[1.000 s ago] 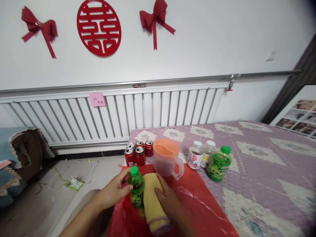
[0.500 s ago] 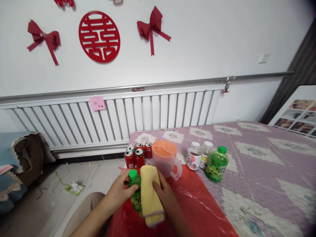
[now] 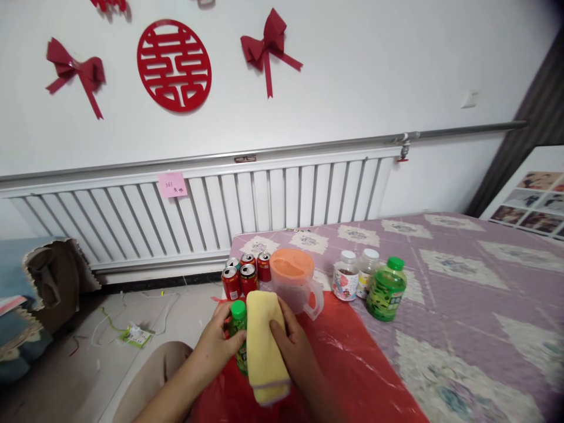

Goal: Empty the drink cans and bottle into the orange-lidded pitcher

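Note:
My left hand [image 3: 220, 341] is closed around a green-capped plastic bottle [image 3: 239, 311] with a green label, held upright over a red plastic sheet [image 3: 348, 358]. A folded yellow cloth [image 3: 267, 346] with a purple edge is gripped in my right hand [image 3: 295, 341]. The cloth lies against the bottle's right side and hides part of it. Just beyond my hands stands a clear pitcher [image 3: 293, 294] with an orange lid [image 3: 292, 264]. Left of the pitcher, several opened drink cans [image 3: 249, 282] stand close together, most of them red.
Right of the pitcher stand two white-capped jars, a nearer one [image 3: 345, 279] and a farther one [image 3: 366, 273], beside a larger green bottle [image 3: 386, 291]. They rest on a purple patterned bedspread [image 3: 458, 299]. A white radiator [image 3: 264, 200] runs along the wall behind.
The cloth has shifted slightly left across the bottle, covering more of its label. Both hands keep their hold. The whole view has moved slightly.

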Action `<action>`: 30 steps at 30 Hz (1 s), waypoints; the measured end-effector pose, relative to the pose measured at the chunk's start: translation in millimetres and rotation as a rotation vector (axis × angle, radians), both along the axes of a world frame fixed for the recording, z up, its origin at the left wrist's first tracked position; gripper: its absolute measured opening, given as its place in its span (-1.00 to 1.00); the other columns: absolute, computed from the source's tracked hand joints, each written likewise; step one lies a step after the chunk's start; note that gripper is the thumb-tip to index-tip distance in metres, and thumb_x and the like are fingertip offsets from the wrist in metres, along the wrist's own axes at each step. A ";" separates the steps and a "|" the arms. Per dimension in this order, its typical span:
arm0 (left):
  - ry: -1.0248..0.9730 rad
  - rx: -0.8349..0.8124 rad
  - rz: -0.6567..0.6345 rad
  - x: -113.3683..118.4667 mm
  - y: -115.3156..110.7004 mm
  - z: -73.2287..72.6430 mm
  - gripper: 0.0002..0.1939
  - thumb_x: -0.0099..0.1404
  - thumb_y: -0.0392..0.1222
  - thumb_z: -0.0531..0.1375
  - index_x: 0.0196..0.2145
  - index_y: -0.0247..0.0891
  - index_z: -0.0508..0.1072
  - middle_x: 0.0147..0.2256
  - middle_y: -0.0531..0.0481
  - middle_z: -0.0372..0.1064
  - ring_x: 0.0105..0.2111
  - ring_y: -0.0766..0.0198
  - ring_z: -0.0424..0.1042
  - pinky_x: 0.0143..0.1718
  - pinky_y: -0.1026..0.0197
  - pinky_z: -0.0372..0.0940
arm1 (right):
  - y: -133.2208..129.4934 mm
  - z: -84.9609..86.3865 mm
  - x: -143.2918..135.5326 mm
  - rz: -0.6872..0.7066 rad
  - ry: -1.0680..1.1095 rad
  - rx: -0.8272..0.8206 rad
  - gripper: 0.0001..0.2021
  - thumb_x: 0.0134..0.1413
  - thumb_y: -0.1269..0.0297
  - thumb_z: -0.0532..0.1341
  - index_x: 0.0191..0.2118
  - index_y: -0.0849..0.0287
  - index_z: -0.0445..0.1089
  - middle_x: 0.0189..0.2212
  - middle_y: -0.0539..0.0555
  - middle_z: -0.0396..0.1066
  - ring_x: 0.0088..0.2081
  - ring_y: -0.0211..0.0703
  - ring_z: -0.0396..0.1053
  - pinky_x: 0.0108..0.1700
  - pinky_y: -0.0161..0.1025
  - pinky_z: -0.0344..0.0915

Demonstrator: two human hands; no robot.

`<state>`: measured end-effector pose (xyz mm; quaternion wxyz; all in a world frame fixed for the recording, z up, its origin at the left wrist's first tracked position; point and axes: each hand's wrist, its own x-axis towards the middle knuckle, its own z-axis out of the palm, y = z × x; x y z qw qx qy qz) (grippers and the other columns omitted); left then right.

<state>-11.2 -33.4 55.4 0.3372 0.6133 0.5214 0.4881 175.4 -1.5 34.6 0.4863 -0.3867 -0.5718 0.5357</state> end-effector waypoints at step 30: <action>-0.109 -0.121 -0.103 -4.2 -4.9 4.6 -0.51 0.13 -0.27 0.20 0.03 -0.21 0.26 -0.07 -0.07 0.42 -0.06 0.14 0.42 0.01 0.12 0.31 | 14.3 -20.9 7.1 0.030 -0.178 -0.012 -0.41 0.12 0.18 0.09 0.28 0.19 0.12 0.24 0.17 0.21 0.22 -0.03 0.19 0.26 -0.07 0.07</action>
